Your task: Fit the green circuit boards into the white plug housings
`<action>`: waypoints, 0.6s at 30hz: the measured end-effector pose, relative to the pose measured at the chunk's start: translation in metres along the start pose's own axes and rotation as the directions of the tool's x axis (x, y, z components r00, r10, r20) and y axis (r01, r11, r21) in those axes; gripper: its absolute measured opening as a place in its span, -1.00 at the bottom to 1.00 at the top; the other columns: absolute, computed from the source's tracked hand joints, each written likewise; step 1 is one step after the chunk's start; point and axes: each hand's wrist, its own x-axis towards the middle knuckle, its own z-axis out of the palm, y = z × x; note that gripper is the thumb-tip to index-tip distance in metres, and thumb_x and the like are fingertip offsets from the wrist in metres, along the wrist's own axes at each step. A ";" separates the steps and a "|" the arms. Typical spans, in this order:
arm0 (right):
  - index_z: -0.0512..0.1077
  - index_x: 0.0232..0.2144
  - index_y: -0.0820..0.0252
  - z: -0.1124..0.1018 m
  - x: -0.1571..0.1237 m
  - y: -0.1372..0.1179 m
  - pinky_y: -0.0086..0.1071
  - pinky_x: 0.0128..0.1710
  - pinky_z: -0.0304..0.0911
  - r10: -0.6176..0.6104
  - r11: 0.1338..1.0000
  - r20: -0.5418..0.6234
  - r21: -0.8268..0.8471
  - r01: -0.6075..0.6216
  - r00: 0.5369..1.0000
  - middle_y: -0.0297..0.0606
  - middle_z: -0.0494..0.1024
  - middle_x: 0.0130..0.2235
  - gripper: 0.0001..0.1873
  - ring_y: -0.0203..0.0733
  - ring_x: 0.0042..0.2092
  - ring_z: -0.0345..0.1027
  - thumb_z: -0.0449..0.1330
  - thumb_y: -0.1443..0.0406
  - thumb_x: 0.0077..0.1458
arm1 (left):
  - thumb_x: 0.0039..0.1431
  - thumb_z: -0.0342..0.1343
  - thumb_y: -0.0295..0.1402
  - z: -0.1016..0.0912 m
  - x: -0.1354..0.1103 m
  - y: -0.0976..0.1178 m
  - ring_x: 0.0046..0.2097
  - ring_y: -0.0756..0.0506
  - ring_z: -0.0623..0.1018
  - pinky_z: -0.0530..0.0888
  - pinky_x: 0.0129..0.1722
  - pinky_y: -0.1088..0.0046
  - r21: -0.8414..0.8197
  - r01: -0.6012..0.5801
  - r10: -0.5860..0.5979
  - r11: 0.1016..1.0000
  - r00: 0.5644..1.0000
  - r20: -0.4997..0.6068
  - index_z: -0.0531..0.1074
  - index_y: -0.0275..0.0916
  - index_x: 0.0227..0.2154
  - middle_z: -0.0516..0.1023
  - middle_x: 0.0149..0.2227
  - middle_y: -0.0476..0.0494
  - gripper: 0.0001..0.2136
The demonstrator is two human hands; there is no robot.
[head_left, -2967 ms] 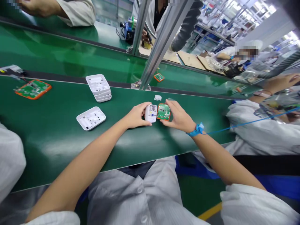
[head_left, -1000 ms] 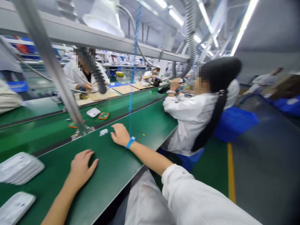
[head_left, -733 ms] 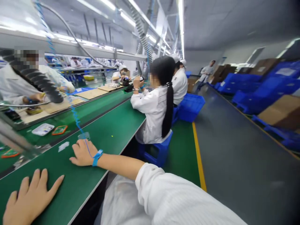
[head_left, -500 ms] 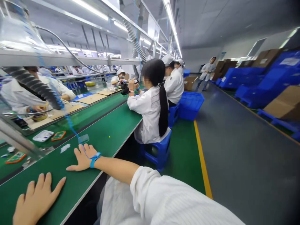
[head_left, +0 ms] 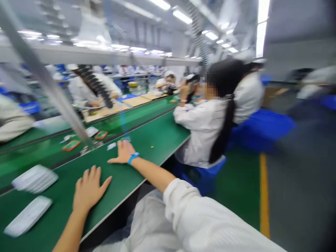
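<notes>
My left hand [head_left: 88, 189] lies palm down on the green tabletop [head_left: 112, 190], fingers spread, with nothing in it. Farther along the same surface my right hand [head_left: 124, 152] also rests flat and open, a blue wrist strap [head_left: 133, 158] around its wrist. Just beyond the right fingers is a small white scrap [head_left: 111, 146]. Left of my left hand lie white plastic casings, blurred: one stack [head_left: 35, 179] and one nearer piece [head_left: 28, 216]. Neither hand touches them.
A sunken belt lane runs behind the tabletop, carrying orange-edged green boards [head_left: 71, 145]. A slanted metal post [head_left: 55, 87] rises beside it. A co-worker in white [head_left: 202, 119] sits at the right, near a blue bin [head_left: 262, 129]. Others work across the line.
The view has swung left, so the scene sits farther right and the white casings have come into view. Both hands stay flat on the tabletop.
</notes>
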 end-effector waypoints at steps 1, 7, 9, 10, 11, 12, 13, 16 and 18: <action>-0.02 0.41 0.51 -0.005 -0.008 0.004 0.08 0.35 -0.01 0.020 1.000 -0.017 -0.016 -0.020 1.000 0.41 0.15 0.36 0.46 0.45 0.36 0.08 0.25 -0.43 -0.19 | 0.29 -0.30 0.13 -0.008 -0.002 0.011 0.45 -0.43 0.17 0.23 0.32 -0.10 0.001 -0.028 0.028 1.000 0.999 0.040 0.23 -0.36 0.37 0.15 0.46 -0.33 -0.20; -0.03 0.40 0.63 -0.007 -0.031 0.040 0.13 0.37 -0.09 0.159 0.981 -0.039 -0.103 -0.163 0.986 0.52 0.11 0.36 0.38 0.47 0.41 -0.04 0.30 -0.32 -0.07 | 0.31 -0.15 0.20 -0.017 0.004 0.043 0.50 -0.36 0.05 0.10 0.42 -0.06 -0.139 -0.035 0.059 0.990 0.984 0.169 0.16 -0.25 0.41 0.02 0.50 -0.22 -0.22; -0.05 0.40 0.62 0.005 -0.020 0.033 0.16 0.38 -0.12 0.136 0.987 -0.012 -0.082 -0.137 0.991 0.50 0.06 0.38 0.38 0.47 0.43 -0.09 0.28 -0.33 -0.06 | 0.31 -0.10 0.18 -0.014 -0.001 0.034 0.49 -0.37 0.06 0.10 0.41 -0.09 -0.131 -0.006 0.026 0.991 0.988 0.155 0.19 -0.23 0.39 0.05 0.50 -0.23 -0.25; -0.05 0.40 0.63 0.011 -0.013 0.028 0.17 0.39 -0.13 0.091 0.993 0.008 -0.070 -0.090 0.996 0.50 0.06 0.38 0.39 0.48 0.44 -0.11 0.27 -0.35 -0.05 | 0.32 -0.09 0.16 -0.013 -0.005 0.029 0.49 -0.37 0.08 0.12 0.40 -0.09 -0.111 0.012 0.003 0.994 0.991 0.134 0.21 -0.23 0.37 0.08 0.49 -0.25 -0.27; -0.05 0.40 0.64 0.015 -0.005 0.025 0.19 0.39 -0.13 0.049 0.997 0.029 -0.058 -0.048 0.998 0.50 0.05 0.38 0.40 0.50 0.44 -0.11 0.26 -0.36 -0.06 | 0.33 -0.08 0.13 -0.012 -0.008 0.025 0.48 -0.38 0.11 0.15 0.39 -0.08 -0.085 0.029 -0.020 0.996 0.994 0.110 0.24 -0.24 0.35 0.12 0.47 -0.27 -0.30; -0.04 0.39 0.66 0.018 0.002 0.026 0.20 0.39 -0.12 -0.011 0.999 0.065 -0.043 0.014 0.998 0.49 0.07 0.38 0.41 0.51 0.42 -0.09 0.26 -0.37 -0.07 | 0.35 -0.07 0.10 -0.011 -0.011 0.023 0.46 -0.38 0.14 0.20 0.37 -0.06 -0.055 0.050 -0.046 0.997 0.995 0.083 0.27 -0.27 0.32 0.17 0.45 -0.30 -0.34; -0.02 0.38 0.67 0.020 0.009 0.032 0.19 0.38 -0.08 -0.093 0.995 0.094 -0.030 0.096 0.991 0.47 0.13 0.36 0.40 0.50 0.41 -0.03 0.25 -0.37 -0.06 | 0.37 -0.07 0.05 -0.010 -0.012 0.022 0.44 -0.38 0.19 0.24 0.35 -0.03 -0.030 0.070 -0.069 0.997 0.996 0.052 0.31 -0.31 0.28 0.22 0.43 -0.33 -0.38; 0.07 0.32 0.71 0.018 0.022 0.067 0.10 0.38 0.00 -0.312 0.948 0.108 -0.024 0.316 0.944 0.34 0.19 0.35 0.24 0.41 0.40 0.03 0.12 -0.34 0.09 | 0.43 -0.07 -0.10 -0.004 -0.008 0.028 0.36 -0.30 0.33 0.33 0.31 0.04 -0.009 0.119 -0.119 0.993 0.992 -0.034 0.38 -0.45 0.17 0.36 0.35 -0.34 -0.49; 0.15 0.28 0.65 0.016 0.024 0.088 0.05 0.35 0.06 -0.385 0.922 0.026 -0.044 0.386 0.923 0.20 0.27 0.31 0.10 0.34 0.36 0.14 0.03 -0.30 0.19 | 0.45 -0.07 -0.17 -0.001 -0.004 0.030 0.35 -0.27 0.35 0.32 0.33 0.00 -0.011 0.134 -0.135 0.991 0.990 -0.039 0.37 -0.50 0.18 0.35 0.35 -0.31 -0.52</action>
